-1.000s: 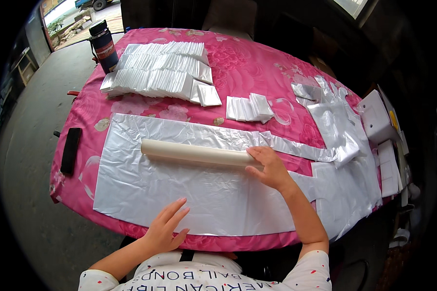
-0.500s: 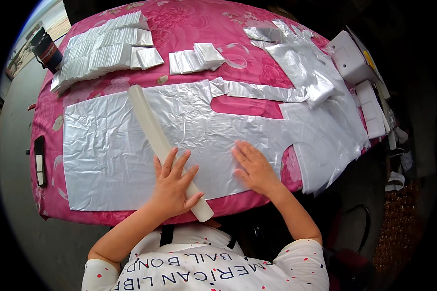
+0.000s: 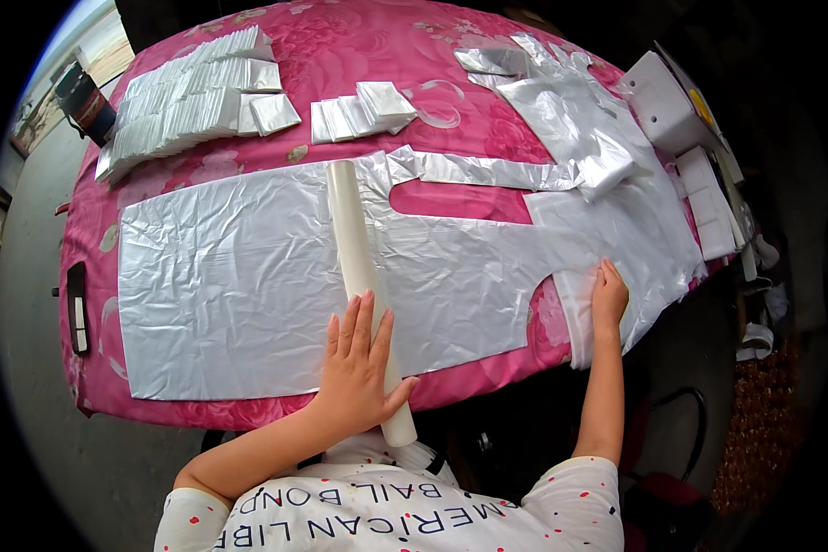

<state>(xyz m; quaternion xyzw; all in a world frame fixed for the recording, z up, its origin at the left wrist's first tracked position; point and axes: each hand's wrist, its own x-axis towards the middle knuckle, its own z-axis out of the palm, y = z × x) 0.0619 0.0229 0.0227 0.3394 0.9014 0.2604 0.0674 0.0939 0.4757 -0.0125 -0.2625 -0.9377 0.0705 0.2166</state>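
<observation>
A large silver plastic sheet (image 3: 230,285), cut in a garment-like outline, lies flat across a table with a pink flowered cloth (image 3: 359,46). A cream cardboard tube (image 3: 354,253) lies on the sheet, running from the middle toward the near edge. My left hand (image 3: 357,368) rests flat on the tube's near end, fingers spread, pressing it down. My right hand (image 3: 608,296) lies flat on the sheet's lower right part near the table edge, fingers together.
Rows of folded silver packets (image 3: 189,101) lie at the far left, a smaller group (image 3: 359,109) at the far middle. Crumpled silver offcuts (image 3: 570,110) and white boxes (image 3: 667,97) sit at the right. A dark cup (image 3: 83,99) and a phone (image 3: 78,308) are at the left.
The tube turned from crosswise to running toward me. My left hand came onto its near end, and my right hand slid out to the right along the sheet.
</observation>
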